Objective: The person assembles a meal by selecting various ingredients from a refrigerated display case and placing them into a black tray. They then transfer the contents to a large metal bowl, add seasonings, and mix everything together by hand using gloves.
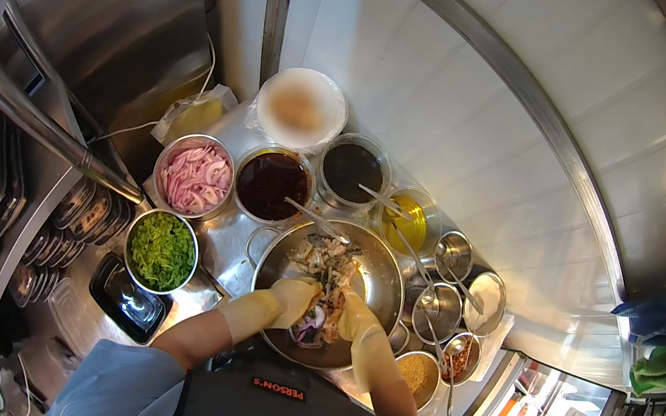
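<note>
A large two-handled steel wok [389, 251] lies before me with a heap of mixed food [333, 265], pale and dark pieces with sliced red onion [310, 324]. In a pale yellowish glove, my left hand [295, 298] is in the wok at the heap's left side, fingers curled into the food. My right hand [354, 315], gloved alike, touches the right side of the heap. The fingertips of both hands are partly hidden by food, so a firm hold cannot be told. A metal spoon [317, 220] reaches from a tub of dark red sauce [273, 184] over the wok's far rim.
Bowls of sliced onion [195, 176] and chopped greens [161, 251] stand left, near a black plastic tray [128, 299]. Tubs of dark liquid [351, 171] and yellow oil [408, 218] stand behind the wok. Spoons rest in small seasoning bowls [436, 313] at right. A steel bar [53, 128] crosses far left.
</note>
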A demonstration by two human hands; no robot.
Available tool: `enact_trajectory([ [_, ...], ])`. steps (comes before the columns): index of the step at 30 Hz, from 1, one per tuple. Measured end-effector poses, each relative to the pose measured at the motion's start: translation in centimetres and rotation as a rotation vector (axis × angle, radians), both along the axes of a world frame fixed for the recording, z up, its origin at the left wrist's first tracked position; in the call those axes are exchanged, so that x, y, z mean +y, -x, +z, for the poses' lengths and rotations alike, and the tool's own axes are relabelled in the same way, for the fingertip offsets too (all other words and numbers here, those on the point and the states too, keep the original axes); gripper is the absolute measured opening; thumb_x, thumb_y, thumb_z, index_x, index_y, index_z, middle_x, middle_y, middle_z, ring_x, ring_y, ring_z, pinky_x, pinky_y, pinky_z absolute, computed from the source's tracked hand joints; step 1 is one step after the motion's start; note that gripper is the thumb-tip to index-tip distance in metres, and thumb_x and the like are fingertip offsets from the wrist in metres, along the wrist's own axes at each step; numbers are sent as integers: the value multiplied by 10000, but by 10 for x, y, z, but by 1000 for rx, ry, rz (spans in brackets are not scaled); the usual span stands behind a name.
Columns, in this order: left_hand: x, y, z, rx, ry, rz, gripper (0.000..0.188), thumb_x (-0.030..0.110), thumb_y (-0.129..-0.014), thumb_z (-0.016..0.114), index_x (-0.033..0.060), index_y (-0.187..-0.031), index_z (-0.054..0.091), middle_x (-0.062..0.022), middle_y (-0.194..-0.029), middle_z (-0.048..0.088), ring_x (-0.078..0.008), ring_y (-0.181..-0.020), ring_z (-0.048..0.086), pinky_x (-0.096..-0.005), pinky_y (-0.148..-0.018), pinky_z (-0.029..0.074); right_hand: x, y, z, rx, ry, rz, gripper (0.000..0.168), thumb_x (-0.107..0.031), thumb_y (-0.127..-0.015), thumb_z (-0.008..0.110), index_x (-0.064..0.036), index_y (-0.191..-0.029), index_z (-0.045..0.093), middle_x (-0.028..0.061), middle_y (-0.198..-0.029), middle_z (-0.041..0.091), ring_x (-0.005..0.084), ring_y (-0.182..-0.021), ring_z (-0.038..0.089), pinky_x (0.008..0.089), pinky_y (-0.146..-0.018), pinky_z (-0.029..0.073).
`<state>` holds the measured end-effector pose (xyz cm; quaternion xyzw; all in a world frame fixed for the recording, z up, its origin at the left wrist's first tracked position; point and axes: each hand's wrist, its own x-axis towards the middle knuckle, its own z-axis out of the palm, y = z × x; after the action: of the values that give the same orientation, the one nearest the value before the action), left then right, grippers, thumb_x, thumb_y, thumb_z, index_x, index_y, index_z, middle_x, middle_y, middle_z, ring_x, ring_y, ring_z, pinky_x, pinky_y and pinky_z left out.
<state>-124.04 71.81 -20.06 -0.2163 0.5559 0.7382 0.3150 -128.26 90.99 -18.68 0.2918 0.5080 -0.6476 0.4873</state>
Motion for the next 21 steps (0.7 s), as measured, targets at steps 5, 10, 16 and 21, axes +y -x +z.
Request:
enact_trajectory([
  [5,-5,0,42,-7,-42,200,230,47,-858,529,46,-1087,554,-64,-944,594,-178,-810,576,-286,-651,473,25,10,44,-23,-109,-99,727,-567,-855,497,-48,-1347,369,179,-1343,437,396,-1226,395,483,-1048,299],
  [10,7,4,62,6,-52,192,318,74,-835,582,12,-1144,532,-67,-947,590,-146,-806,557,-269,-670,467,-7,14,47,327,-227,172,794,-581,-824,543,-39,-1370,348,148,-1332,458,288,-1225,433,366,-1021,345],
  [16,-26,-8,43,-355,-52,52,268,176,-833,600,25,-1054,581,-88,-905,625,-217,-833,613,-344,-722,501,-83,6,94,1600,-730,1155,348,-261,-825,545,-80,-1122,552,155,-1184,528,323,-1053,524,408,-949,395],
  [21,-12,-43,1,-608,-383,102,268,272,-886,550,39,-1006,608,-121,-892,641,-285,-784,645,-473,-709,533,-50,65,32,1475,-886,1295,274,-299,-870,501,-146,-1069,613,106,-1148,589,263,-1048,554,380,-910,415],
])
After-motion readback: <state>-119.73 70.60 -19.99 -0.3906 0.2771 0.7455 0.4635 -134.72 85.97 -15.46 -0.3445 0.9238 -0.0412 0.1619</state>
